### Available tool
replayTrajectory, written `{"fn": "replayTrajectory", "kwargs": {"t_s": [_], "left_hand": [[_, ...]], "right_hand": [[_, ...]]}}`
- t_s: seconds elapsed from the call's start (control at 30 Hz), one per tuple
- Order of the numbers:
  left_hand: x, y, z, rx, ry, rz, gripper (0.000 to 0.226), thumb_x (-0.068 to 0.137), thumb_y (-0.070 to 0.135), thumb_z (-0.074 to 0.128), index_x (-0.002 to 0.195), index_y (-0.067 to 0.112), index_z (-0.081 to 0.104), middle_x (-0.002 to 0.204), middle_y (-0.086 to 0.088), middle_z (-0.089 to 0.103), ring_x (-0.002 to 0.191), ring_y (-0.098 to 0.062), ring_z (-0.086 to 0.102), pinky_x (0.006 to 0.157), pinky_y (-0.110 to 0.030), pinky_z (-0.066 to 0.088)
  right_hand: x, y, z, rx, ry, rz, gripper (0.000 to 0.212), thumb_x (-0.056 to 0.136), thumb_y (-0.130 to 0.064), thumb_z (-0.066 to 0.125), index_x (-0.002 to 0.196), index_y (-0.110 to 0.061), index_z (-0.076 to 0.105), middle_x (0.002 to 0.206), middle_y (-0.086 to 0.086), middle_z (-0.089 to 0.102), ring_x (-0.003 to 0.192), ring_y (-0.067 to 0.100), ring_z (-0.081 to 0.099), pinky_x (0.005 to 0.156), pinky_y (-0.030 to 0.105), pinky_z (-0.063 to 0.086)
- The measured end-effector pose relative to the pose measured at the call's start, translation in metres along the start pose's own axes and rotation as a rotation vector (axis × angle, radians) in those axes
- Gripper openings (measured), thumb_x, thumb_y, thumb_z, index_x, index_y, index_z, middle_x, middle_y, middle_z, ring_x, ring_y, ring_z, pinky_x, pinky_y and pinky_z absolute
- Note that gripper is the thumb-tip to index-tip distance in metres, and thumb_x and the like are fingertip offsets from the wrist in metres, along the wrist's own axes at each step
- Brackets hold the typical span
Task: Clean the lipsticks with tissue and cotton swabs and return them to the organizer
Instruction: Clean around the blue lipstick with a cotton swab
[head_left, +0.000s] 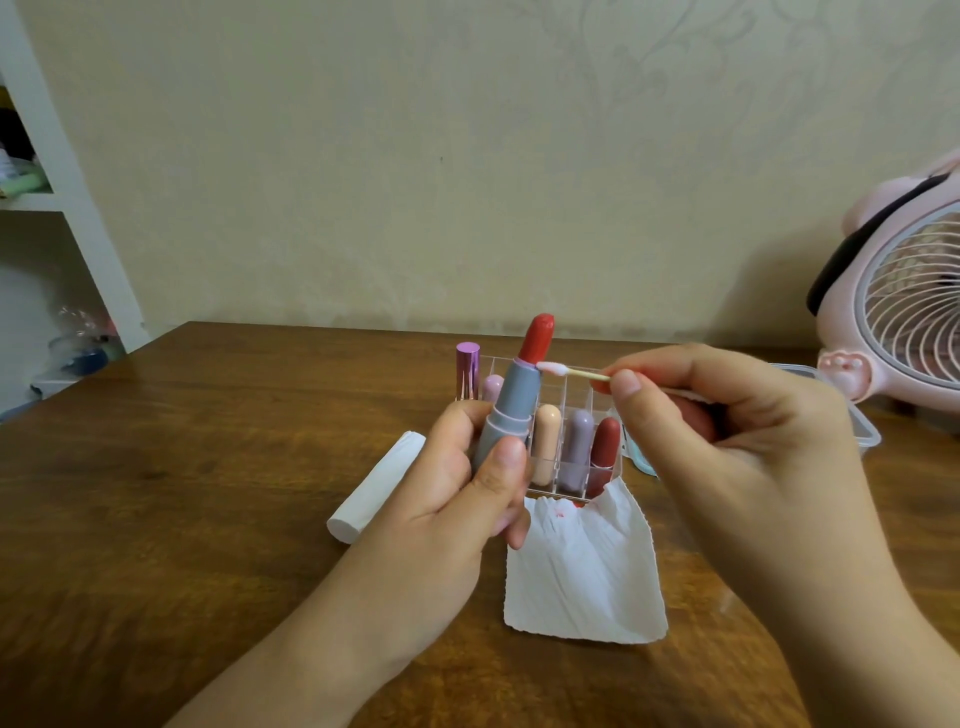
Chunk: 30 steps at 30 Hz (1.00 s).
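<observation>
The left hand (467, 483) grips the grey lipstick (506, 410) near-upright, its red bullet pointing up and slightly right, above the clear organizer (563, 431). The right hand (727, 431) pinches a cotton swab (574, 371) lying almost level, its tip touching the tube's collar from the right. Below lie a stained tissue (587, 577) and a white roll (376, 486) on the wooden desk (208, 493); a pink fan (904, 312) stands far right against a beige wall.

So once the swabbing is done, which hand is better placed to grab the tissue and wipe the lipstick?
Probably the right hand. It only pinches the cotton swab, easy to drop, and hovers just above the tissue. The left hand grips the open lipstick upright and should keep steadying it.
</observation>
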<state>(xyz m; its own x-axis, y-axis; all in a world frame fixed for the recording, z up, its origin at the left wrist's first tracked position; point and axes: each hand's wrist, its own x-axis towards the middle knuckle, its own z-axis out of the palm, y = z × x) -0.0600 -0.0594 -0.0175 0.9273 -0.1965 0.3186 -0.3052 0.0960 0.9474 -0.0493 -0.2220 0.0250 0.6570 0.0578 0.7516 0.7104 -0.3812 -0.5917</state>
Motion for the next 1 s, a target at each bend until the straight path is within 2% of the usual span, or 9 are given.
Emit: {"fn": "replayTrajectory", "kwargs": {"t_s": [0.13,0.2,0.3,0.47,0.63,0.83,0.93,1.0], "left_hand": [[0.0000,-0.0001,-0.0003,0.016,0.011,-0.015,0.042,0.074,0.057,0.060,0.109,0.033,0.054,0.077,0.012,0.053,0.057,-0.004,0.047,0.071,-0.034,0.041],[0.0003,-0.0002,-0.0003,0.018,0.025,-0.019,0.047,0.076,0.056,0.061,0.113,0.028,0.050,0.076,0.013,0.053,0.056,-0.004,0.047,0.069,-0.033,0.042],[0.0001,0.0008,0.0002,-0.006,0.018,-0.019,0.048,0.073,0.055,0.059,0.111,0.027,0.051,0.077,0.011,0.053,0.056,-0.005,0.047,0.067,-0.032,0.042],[-0.0006,0.0037,0.0018,-0.042,-0.003,-0.009,0.048,0.075,0.052,0.058,0.112,0.024,0.051,0.075,0.005,0.049,0.055,-0.004,0.045,0.063,-0.026,0.043],[-0.0005,0.0038,0.0016,-0.030,0.000,-0.019,0.050,0.075,0.054,0.059,0.114,0.024,0.050,0.074,0.008,0.050,0.055,-0.003,0.045,0.064,-0.026,0.043],[-0.0001,0.0025,0.0017,-0.056,-0.010,0.006,0.048,0.075,0.051,0.057,0.113,0.023,0.051,0.074,0.004,0.046,0.055,-0.005,0.043,0.062,-0.025,0.043],[-0.0006,0.0032,0.0020,-0.082,-0.015,0.010,0.044,0.076,0.050,0.058,0.112,0.025,0.053,0.073,0.003,0.045,0.055,-0.005,0.042,0.061,-0.024,0.044],[-0.0008,0.0039,0.0019,-0.092,-0.020,0.004,0.044,0.076,0.049,0.058,0.112,0.024,0.053,0.072,0.005,0.045,0.055,-0.004,0.042,0.060,-0.024,0.044]], "right_hand": [[-0.0006,-0.0010,0.0013,0.003,-0.020,-0.012,0.012,0.080,-0.025,0.062,0.076,-0.035,0.066,0.067,-0.014,0.063,0.056,0.001,0.055,0.051,0.005,0.040],[-0.0009,-0.0009,0.0014,0.010,-0.020,-0.014,0.011,0.080,-0.024,0.062,0.075,-0.033,0.066,0.060,-0.013,0.060,0.052,-0.001,0.052,0.050,0.004,0.037],[0.0000,0.0006,-0.0002,0.015,-0.006,0.000,0.012,0.079,-0.023,0.061,0.072,-0.031,0.066,0.053,-0.011,0.053,0.048,-0.002,0.046,0.047,0.004,0.033],[0.0012,0.0009,-0.0025,-0.015,-0.010,-0.019,0.016,0.080,-0.024,0.060,0.074,-0.038,0.063,0.064,-0.014,0.060,0.055,-0.002,0.053,0.049,0.004,0.038],[0.0002,-0.0011,-0.0004,0.021,-0.018,-0.047,0.013,0.081,-0.020,0.061,0.074,-0.031,0.066,0.049,-0.022,0.050,0.048,-0.005,0.048,0.049,0.001,0.032],[0.0018,0.0015,-0.0023,0.002,-0.020,-0.021,0.014,0.081,-0.022,0.061,0.074,-0.032,0.065,0.052,-0.022,0.053,0.050,-0.005,0.050,0.048,0.001,0.034],[0.0025,0.0022,-0.0028,0.007,-0.011,0.000,0.018,0.082,-0.020,0.065,0.072,-0.034,0.064,0.057,-0.016,0.059,0.053,-0.005,0.053,0.048,0.003,0.037],[0.0025,0.0019,-0.0029,0.012,-0.011,-0.006,0.016,0.081,-0.021,0.062,0.072,-0.033,0.064,0.052,-0.020,0.055,0.052,-0.006,0.052,0.048,0.002,0.036]]}}
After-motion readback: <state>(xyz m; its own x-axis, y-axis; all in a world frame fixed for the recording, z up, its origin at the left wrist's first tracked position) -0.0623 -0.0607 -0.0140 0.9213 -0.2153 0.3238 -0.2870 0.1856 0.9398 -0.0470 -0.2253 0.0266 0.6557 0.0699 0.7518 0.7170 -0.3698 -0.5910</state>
